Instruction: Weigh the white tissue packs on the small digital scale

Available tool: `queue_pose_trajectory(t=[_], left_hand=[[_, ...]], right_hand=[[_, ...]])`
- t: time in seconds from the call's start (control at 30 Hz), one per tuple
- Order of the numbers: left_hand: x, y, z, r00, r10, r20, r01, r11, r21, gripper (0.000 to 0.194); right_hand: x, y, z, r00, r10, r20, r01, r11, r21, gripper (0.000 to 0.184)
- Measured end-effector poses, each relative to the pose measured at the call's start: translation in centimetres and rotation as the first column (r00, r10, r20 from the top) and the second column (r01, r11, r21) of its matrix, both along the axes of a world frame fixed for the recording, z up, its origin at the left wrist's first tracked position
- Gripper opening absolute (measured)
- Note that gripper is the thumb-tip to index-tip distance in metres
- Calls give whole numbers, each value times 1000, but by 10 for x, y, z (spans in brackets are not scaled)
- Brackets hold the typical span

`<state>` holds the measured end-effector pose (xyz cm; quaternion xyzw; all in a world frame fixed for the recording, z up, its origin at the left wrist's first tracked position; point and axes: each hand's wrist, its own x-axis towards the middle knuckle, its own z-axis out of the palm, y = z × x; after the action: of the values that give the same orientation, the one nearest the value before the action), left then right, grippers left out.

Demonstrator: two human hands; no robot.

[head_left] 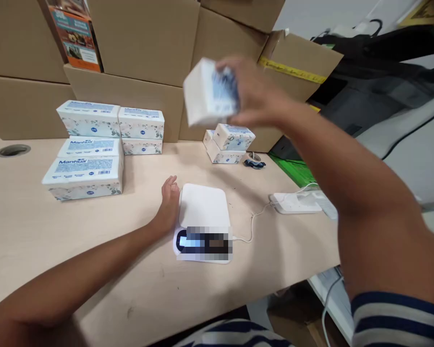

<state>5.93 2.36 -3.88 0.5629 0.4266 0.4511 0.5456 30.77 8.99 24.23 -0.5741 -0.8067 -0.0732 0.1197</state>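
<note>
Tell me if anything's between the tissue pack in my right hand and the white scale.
Nothing visible does. Your right hand holds the tissue pack raised beyond the white scale, and nothing shows on top of the scale. Your left hand is beside its left edge, not over it.

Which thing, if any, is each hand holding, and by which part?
Right hand: a blurred tissue pack, gripped by its end at picture right. Left hand: nothing; it is beside the white scale.
</note>
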Motion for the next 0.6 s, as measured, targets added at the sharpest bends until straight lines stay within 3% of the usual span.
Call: queue_pose_trajectory(t=[0.03,0.1,0.17,0.33,0.47,0.6], left_hand=[[-1,-1,1,1000,-7,12,8,999,-41,118],[-2,-3,4,999,-11,32,13,997,-70,121],[-3,-5,6,999,-14,33,16,998,-64,122],[-3,-8,6,999,-37,21,37,999,-34,124],[-1,-9,6,999,-33,19,33,999,19,112],[-2,-13,10,999,-45,27,45,999,-11,117]], right_hand=[[8,22,16,998,-68,14,66,994,85,64],[21,58,34,973,-208,97,179,953,245,82],[31,82,35,927,-316,202,253,924,288,93],[56,114,-5,901,-367,231,337,928,160,81],[65,142,-31,897,-387,212,379,922,80,85],[65,162,-48,888,-407,215,412,911,26,90]])
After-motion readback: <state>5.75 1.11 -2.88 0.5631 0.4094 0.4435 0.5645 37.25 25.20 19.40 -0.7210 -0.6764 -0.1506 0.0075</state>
